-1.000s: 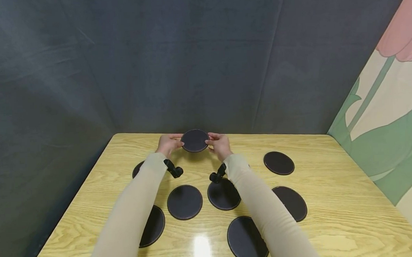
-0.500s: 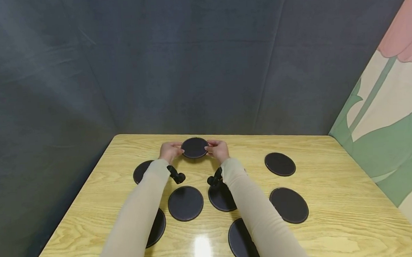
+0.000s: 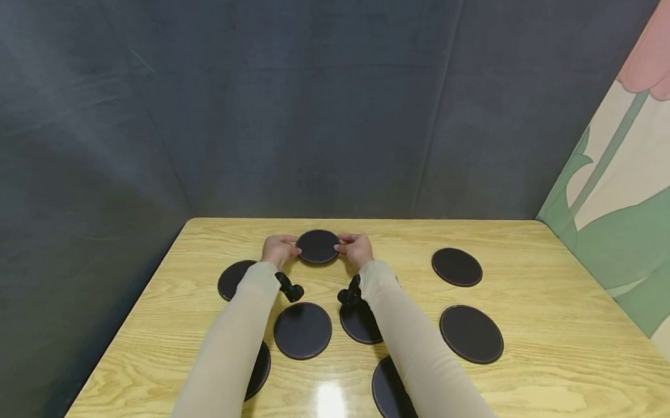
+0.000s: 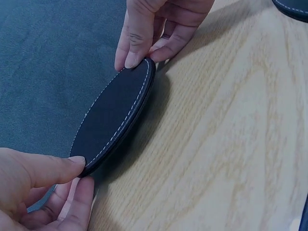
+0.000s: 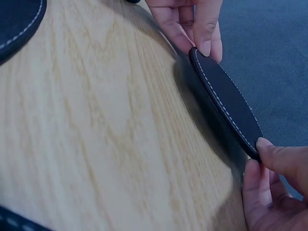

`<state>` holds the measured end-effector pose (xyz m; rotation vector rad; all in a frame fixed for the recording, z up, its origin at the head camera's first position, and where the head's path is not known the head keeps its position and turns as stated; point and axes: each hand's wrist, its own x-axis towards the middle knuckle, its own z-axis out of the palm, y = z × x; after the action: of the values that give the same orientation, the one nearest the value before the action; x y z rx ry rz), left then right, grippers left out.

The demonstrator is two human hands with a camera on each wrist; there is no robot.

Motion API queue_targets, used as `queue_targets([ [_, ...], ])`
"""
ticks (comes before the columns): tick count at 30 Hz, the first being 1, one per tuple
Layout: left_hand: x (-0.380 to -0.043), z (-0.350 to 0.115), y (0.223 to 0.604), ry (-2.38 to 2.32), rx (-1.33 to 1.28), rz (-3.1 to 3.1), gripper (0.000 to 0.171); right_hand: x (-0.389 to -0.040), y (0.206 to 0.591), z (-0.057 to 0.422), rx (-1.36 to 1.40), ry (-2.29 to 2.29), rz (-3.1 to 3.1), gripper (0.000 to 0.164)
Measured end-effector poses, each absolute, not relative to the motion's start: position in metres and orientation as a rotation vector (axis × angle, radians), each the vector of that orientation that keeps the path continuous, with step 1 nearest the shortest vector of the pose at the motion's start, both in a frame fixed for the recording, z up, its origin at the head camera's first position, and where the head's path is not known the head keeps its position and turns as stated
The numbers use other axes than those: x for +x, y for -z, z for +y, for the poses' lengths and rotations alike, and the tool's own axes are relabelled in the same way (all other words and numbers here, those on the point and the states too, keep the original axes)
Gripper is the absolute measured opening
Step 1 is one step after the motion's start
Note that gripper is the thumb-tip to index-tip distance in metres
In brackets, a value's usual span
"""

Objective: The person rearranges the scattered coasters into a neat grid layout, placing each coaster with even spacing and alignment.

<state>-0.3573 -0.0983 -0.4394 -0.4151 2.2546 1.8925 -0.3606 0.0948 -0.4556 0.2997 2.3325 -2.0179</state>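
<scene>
Both hands hold one round black coaster with pale stitching round its rim, near the table's far edge. My left hand pinches its left side, thumb on top and fingers beneath. On the opposite side my right hand pinches it the same way. In the left wrist view the coaster is held just over the wood, its shadow falling beside it. The right wrist view shows the coaster between the same two grips, close above the table.
Several more black coasters lie flat on the wooden table: one front centre, one at the right, one farther back. The sleeves partly cover others. A dark curtain hangs behind the far edge; a flowered cloth is at right.
The held coaster has come down toward the table and slightly nearer, both hands moving with it. The sleeves have shifted, showing more of the back-left and right coasters.
</scene>
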Motion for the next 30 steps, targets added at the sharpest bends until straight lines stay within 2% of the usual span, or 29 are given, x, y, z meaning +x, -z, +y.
queue_targets([
  [30,-0.3540,-0.0905,0.4415,-1.641,-0.452,2.547,0.033,-0.3634,0.4528,0.0900,0.342,1.631,2.581,0.035],
])
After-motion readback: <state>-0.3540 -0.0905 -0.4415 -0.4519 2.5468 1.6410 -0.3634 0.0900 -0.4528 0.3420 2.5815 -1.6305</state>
